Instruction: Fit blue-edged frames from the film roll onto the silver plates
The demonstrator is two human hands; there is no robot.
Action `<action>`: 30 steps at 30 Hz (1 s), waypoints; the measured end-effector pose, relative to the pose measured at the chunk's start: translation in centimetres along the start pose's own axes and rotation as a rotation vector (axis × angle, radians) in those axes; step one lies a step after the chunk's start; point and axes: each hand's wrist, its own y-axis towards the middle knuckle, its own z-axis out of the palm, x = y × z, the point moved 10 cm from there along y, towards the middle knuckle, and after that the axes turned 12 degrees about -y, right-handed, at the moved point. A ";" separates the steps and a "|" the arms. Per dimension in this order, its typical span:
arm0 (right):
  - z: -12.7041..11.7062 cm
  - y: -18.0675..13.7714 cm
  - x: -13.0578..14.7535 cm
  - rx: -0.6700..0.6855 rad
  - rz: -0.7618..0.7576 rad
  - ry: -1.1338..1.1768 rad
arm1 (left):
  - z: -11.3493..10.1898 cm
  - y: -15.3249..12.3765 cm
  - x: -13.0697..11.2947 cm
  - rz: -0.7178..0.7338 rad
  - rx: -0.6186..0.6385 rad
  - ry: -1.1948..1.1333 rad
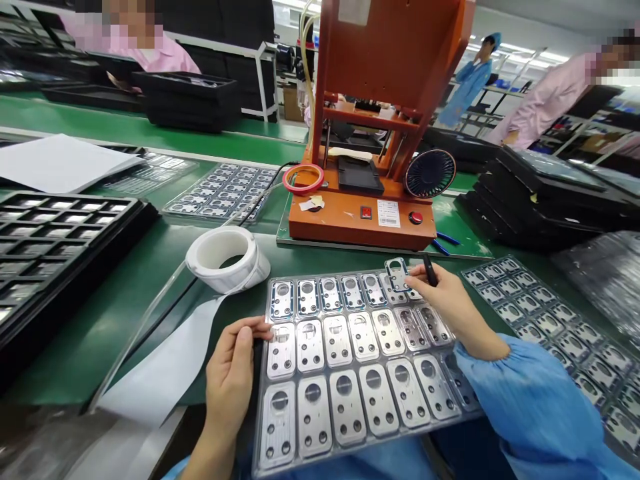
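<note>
A clear plastic tray filled with several rows of small metal plates lies in front of me. My left hand grips its left edge, thumb on top. My right hand, in a blue sleeve, is at the tray's far right corner. It pinches black tweezers that hold one metal plate tilted up above the top row.
An orange press machine stands behind the tray with a small black fan and a red tape ring. A white tape roll sits at left. Black trays lie far left, more at right. People in pink work beyond the green belt.
</note>
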 end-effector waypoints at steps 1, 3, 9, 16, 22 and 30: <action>0.0 -0.1 -0.2 0.009 -0.011 -0.036 | 0.0 0.0 0.0 0.000 -0.001 0.001; 0.5 -0.5 -0.2 0.040 -0.038 -0.121 | 0.0 0.0 -0.1 0.004 -0.008 0.005; -1.7 -0.4 1.1 -0.164 -0.158 -0.405 | -0.1 0.0 -0.1 -0.001 -0.011 0.030; -4.6 2.1 -3.0 -0.183 -0.086 -0.629 | 0.1 0.0 -0.5 0.045 -0.015 0.075; -2.9 3.3 -2.3 -0.126 -0.131 -0.547 | 1.6 -0.9 -2.0 0.111 0.062 0.157; -4.2 -1.8 -2.1 -0.105 -0.198 -0.250 | 0.3 -0.8 -1.6 0.103 -0.028 0.182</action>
